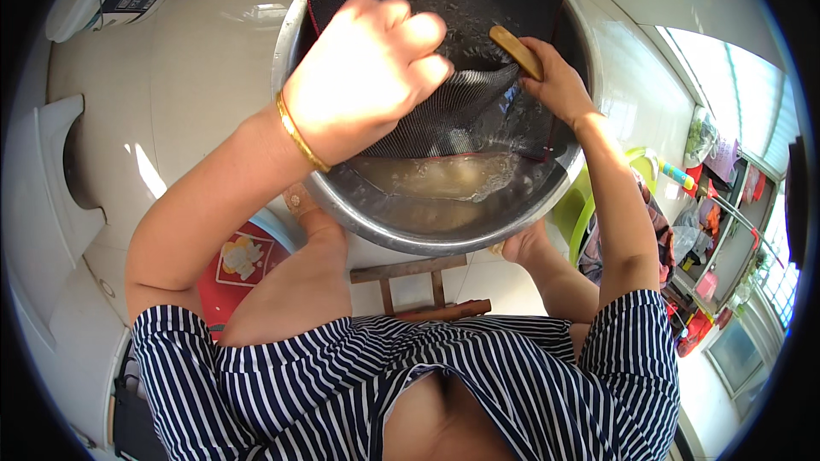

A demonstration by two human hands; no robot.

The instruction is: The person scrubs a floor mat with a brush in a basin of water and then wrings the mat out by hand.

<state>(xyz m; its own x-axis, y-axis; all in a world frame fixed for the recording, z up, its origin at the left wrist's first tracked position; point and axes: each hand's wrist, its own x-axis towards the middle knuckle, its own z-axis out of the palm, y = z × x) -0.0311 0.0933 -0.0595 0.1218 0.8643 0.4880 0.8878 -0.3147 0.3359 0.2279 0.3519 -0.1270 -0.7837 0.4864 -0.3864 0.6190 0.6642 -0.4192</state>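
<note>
A large round metal basin (410, 237) holds cloudy water (442, 186). Inside it lies a wet dark ribbed mat or cloth (435, 121) with red edging, its upper part reaching over the basin's far side. My right hand (557, 80) grips a brush or block with a wooden back (516, 51) on the mat's right part; its underside is hidden. My left hand (378, 70), with a gold bracelet at the wrist, is raised above the mat's left part. Its fingers are curled, and whether they hold anything cannot be told.
A wooden stool or frame (410, 269) is between my legs. At lower left stands a red basin (246, 262); a green basin (580, 205) with patterned cloth is at right. White fixtures (57, 160) border the left, and a cluttered shelf (724, 250) the right.
</note>
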